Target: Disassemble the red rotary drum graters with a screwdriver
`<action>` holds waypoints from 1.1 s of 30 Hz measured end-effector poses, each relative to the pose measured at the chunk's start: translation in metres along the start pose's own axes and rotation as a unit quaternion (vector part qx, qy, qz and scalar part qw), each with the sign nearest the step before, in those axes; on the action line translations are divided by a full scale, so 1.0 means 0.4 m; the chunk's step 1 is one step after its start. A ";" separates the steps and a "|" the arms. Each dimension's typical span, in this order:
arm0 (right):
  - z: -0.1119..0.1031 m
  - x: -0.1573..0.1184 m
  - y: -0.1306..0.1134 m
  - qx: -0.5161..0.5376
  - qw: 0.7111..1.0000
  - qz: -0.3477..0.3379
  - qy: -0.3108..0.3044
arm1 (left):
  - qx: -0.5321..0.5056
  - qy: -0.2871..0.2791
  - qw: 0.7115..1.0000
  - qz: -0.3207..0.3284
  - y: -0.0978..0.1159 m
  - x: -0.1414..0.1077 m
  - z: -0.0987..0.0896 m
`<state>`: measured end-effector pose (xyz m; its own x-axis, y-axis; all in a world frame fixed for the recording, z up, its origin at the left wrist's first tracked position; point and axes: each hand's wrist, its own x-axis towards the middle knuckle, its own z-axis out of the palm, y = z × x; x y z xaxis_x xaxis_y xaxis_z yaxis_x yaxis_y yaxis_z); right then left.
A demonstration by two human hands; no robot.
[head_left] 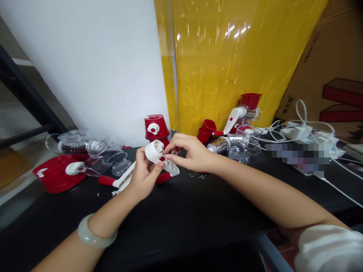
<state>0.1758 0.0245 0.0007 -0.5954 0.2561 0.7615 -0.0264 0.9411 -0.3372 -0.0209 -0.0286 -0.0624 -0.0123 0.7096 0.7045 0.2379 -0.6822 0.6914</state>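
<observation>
My left hand is closed around a white plastic grater part with a round collar at its top and a small red piece on it. At the collar's right side, the thumb and fingers of my right hand are pinched together; whatever lies between them is too small to make out. Below my hands rests more white and red plastic, including a crank handle with a red grip. Several small metal pins or screws lie on the black table, right of the held part.
Left stands a red grater base beside clear plastic parts. Red cups are against the wall. Behind on the right are an assembled rotary grater and a metal drum. White cables and a phone lie far right.
</observation>
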 end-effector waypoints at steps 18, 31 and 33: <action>0.060 -0.044 -0.008 0.040 0.995 0.074 0.058 | 0.006 -0.010 1.000 -0.003 0.032 -0.012 0.008; 0.069 -0.037 -0.036 0.094 0.976 0.174 0.096 | 0.037 -0.037 0.998 -0.017 0.037 0.002 -0.001; 0.068 -0.034 -0.037 0.103 0.971 0.194 0.098 | 0.056 -0.037 0.998 -0.015 0.038 0.004 0.001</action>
<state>0.1623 0.0010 -0.0196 -0.4284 0.6390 0.6389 -0.0018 0.7065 -0.7077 -0.0168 -0.0377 -0.0508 0.0499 0.7432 0.6672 0.3458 -0.6396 0.6866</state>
